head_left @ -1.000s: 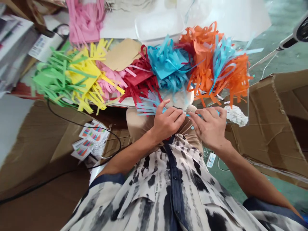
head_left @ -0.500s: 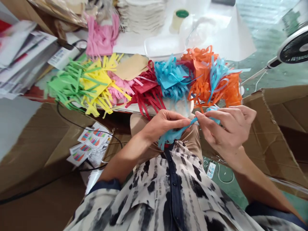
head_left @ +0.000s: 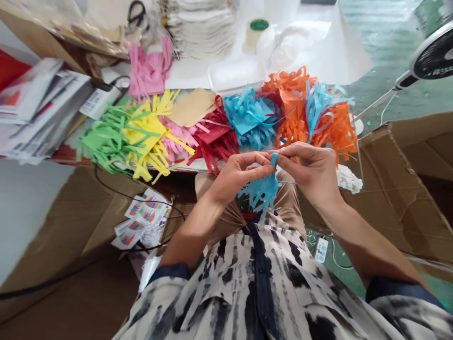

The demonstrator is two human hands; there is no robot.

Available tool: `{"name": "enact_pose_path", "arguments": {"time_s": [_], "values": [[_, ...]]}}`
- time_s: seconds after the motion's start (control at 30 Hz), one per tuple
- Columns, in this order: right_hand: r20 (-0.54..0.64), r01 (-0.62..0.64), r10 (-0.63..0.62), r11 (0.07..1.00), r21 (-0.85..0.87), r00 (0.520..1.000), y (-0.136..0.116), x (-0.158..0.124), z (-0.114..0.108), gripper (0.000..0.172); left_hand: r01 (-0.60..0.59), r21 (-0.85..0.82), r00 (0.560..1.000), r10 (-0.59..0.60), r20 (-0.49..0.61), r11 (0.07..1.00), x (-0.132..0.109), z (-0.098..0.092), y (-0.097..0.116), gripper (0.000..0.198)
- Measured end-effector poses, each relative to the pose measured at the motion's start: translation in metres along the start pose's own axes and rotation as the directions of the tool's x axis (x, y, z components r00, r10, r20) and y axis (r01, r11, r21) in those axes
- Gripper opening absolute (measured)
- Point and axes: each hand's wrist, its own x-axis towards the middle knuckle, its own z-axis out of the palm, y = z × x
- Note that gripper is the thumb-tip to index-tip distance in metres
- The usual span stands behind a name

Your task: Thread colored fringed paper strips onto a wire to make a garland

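My left hand (head_left: 240, 177) and my right hand (head_left: 307, 170) meet at chest height, and their fingertips pinch a bundle of blue paper fringe (head_left: 262, 192). Its strips hang down below my fingers, and one rolled end (head_left: 274, 159) pokes up between them. Just beyond my hands lie piles of cut paper fringe: red (head_left: 212, 146), blue (head_left: 249, 115) and orange (head_left: 336, 127), with pale blue strips (head_left: 318, 106) over the orange. Further left are pink (head_left: 177, 144), yellow (head_left: 146, 137) and green (head_left: 106, 139) piles.
Brown cardboard sheets (head_left: 396, 189) lie on both sides of my lap. Printed cards (head_left: 145, 210) rest on the left sheet, near a black cable (head_left: 130, 193). Beyond the fringe are a white foam tray (head_left: 235, 75), stacked paper plates (head_left: 200, 28), a tape roll (head_left: 256, 33) and a fan (head_left: 433, 56).
My hands have come closer together and risen. The blue fringe, stretched between them earlier, now hangs gathered below my fingertips with one end sticking up.
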Motion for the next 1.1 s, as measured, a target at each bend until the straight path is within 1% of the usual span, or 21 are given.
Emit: {"name": "enact_pose_path", "arguments": {"time_s": [0.1, 0.17, 0.23, 0.27, 0.33, 0.4, 0.47, 0.57, 0.63, 0.7, 0.73, 0.8, 0.87, 0.9, 0.97, 1.03, 1.1], "values": [[-0.029, 0.001, -0.001, 1.000, -0.013, 1.000, 0.000, 0.007, 0.002, 0.007, 0.022, -0.005, 0.997, -0.023, -0.067, 1.000, 0.003, -0.002, -0.003, 0.027], [0.021, -0.021, 0.021, 1.000, 0.014, 1.000, -0.001, 0.011, 0.000, 0.005, 0.021, 0.001, 0.991, -0.021, -0.133, 1.000, 0.004, -0.003, -0.005, 0.027], [0.101, -0.045, 0.041, 0.998, 0.039, 0.994, -0.004, 0.015, -0.004, 0.008, -0.017, 0.013, 0.982, 0.019, -0.189, 1.000, 0.005, -0.004, -0.004, 0.027], [0.118, -0.042, 0.039, 0.999, 0.025, 0.992, -0.005, 0.016, -0.006, 0.010, -0.043, 0.031, 0.977, 0.049, -0.206, 0.999, 0.005, -0.004, -0.003, 0.027], [0.103, -0.007, 0.012, 0.999, -0.048, 0.995, -0.006, 0.017, -0.007, 0.009, -0.088, 0.086, 0.973, 0.104, -0.208, 0.992, 0.005, -0.003, -0.001, 0.027], [0.069, 0.025, -0.018, 0.995, -0.100, 0.997, -0.004, 0.017, -0.005, 0.009, -0.116, 0.136, 0.972, 0.141, -0.188, 0.984, 0.004, -0.001, 0.001, 0.027], [0.050, 0.032, -0.029, 0.998, -0.062, 0.998, -0.001, 0.018, -0.001, 0.012, -0.140, 0.167, 0.968, 0.171, -0.186, 0.976, 0.004, 0.002, 0.002, 0.027], [0.020, 0.038, -0.039, 0.998, 0.043, 0.999, 0.004, 0.024, 0.004, 0.014, -0.184, 0.173, 0.945, 0.222, -0.240, 0.968, 0.008, 0.003, 0.002, 0.027], [0.066, 0.038, -0.042, 0.997, 0.067, 0.997, 0.005, 0.039, 0.005, 0.016, -0.190, 0.118, 0.934, 0.216, -0.284, 0.975, 0.012, -0.001, 0.002, 0.027], [0.103, 0.040, -0.041, 0.999, 0.018, 0.994, 0.008, 0.067, 0.007, 0.019, -0.172, 0.020, 0.930, 0.169, -0.326, 0.985, 0.016, -0.009, 0.001, 0.029], [0.094, 0.049, -0.046, 0.998, -0.037, 0.995, 0.011, 0.086, 0.009, 0.020, -0.160, -0.027, 0.928, 0.142, -0.344, 0.987, 0.017, -0.014, 0.001, 0.030], [0.007, 0.102, -0.103, 0.970, -0.221, 0.995, 0.019, 0.133, 0.015, 0.019, -0.140, -0.100, 0.925, 0.095, -0.367, 0.985, 0.018, -0.024, 0.000, 0.032], [-0.017, 0.124, -0.147, 0.890, -0.439, 0.989, 0.032, 0.186, 0.027, 0.017, -0.124, -0.160, 0.925, 0.055, -0.375, 0.979, 0.017, -0.033, 0.000, 0.034], [0.007, 0.123, -0.140, 0.840, -0.529, 0.990, 0.040, 0.212, 0.034, 0.015, -0.117, -0.194, 0.926, 0.037, -0.375, 0.974, 0.017, -0.038, 0.000, 0.035], [0.117, 0.139, -0.083, 0.743, -0.654, 0.990, 0.057, 0.260, 0.054, 0.016, -0.113, -0.254, 0.925, 0.009, -0.381, 0.961, 0.016, -0.045, 0.001, 0.039], [0.182, 0.148, -0.031, 0.720, -0.678, 0.983, 0.073, 0.296, 0.074, 0.016, -0.094, -0.287, 0.922, -0.026, -0.386, 0.953, 0.015, -0.052, 0.002, 0.040], [0.249, 0.150, 0.041, 0.698, -0.700, 0.968, 0.088, 0.321, 0.094, 0.018, -0.061, -0.310, 0.916, -0.070, -0.395, 0.949, 0.014, -0.058, 0.002, 0.034]]}}
